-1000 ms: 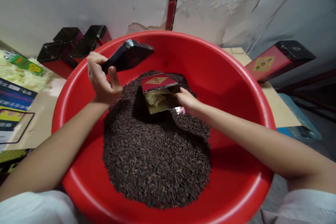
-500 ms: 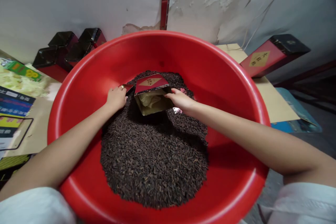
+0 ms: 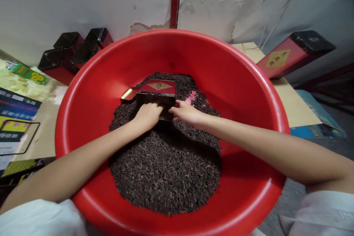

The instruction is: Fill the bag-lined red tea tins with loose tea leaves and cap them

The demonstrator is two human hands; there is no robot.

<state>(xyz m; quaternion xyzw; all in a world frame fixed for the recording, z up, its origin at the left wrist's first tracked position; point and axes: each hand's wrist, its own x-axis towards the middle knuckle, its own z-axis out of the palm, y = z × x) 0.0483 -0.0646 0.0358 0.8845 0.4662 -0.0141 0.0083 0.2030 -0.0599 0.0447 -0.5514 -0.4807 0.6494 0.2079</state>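
Note:
A red and black tea tin (image 3: 159, 86) with a yellow diamond label lies on its side on a heap of dark loose tea leaves (image 3: 168, 177). Its open mouth faces me. My right hand (image 3: 188, 113) grips the tin's right edge, thumb and fingers at the rim. At the mouth, my left hand (image 3: 149, 116) is curled, its fingertips hidden inside; what they hold cannot be made out. The tin's lid (image 3: 129, 94) rests on the leaves to the left, inner side up. Small pink bits (image 3: 191, 97) lie on the leaves to the right.
The big red basin (image 3: 276, 107) surrounds the leaves and both hands. Several dark-topped red tins (image 3: 56, 62) stand outside its left rim, near a green box (image 3: 30, 73). Another labelled tin (image 3: 293, 53) leans at the right on cardboard (image 3: 297, 108). A peeling wall (image 3: 91, 0) rises behind.
My left hand has let go of the lid, leaving it on the leaves, and moved right to the tin's mouth. The tin has tipped lower; the pale bag in it is now hidden.

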